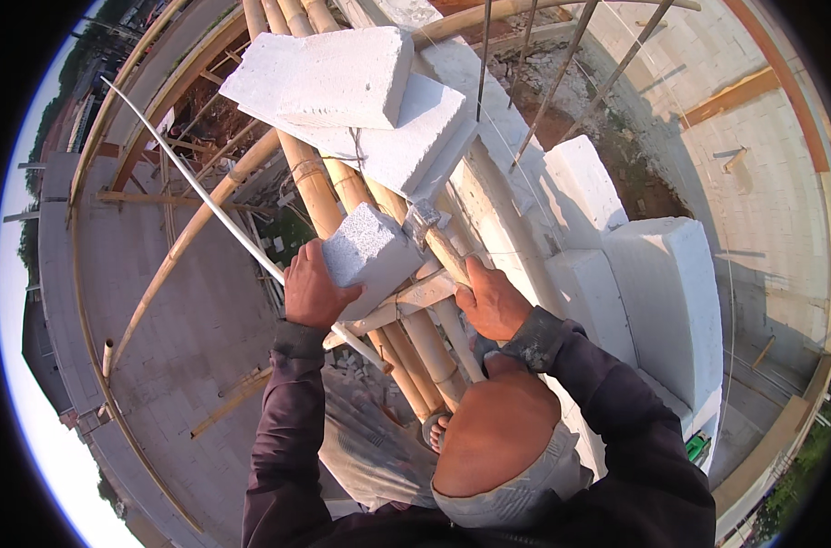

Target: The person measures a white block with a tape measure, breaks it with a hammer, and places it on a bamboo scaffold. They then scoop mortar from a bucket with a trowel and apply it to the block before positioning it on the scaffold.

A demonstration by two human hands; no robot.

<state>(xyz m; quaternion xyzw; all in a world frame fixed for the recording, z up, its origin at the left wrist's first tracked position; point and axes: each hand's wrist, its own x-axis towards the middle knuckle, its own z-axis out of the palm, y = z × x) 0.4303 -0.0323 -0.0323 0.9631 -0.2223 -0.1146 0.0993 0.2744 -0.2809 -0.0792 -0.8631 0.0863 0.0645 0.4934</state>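
Observation:
My left hand grips a small cut piece of white concrete block by its left side, thumb toward me. The piece's speckled rough face is turned up, above the bamboo poles. In my right hand is a hammer, held by its wooden handle. Its metal head, crusted with grey-white residue, is right beside the block piece; whether the two touch I cannot tell. Just beyond lie two larger white blocks, the upper slab stacked on the lower block, both resting on the bamboo.
Several bamboo poles form the platform under me, with my bent knee above it. White blocks line the wall at right. Upright steel bars stand beyond. A thin white pipe slants at left, above a floor far below.

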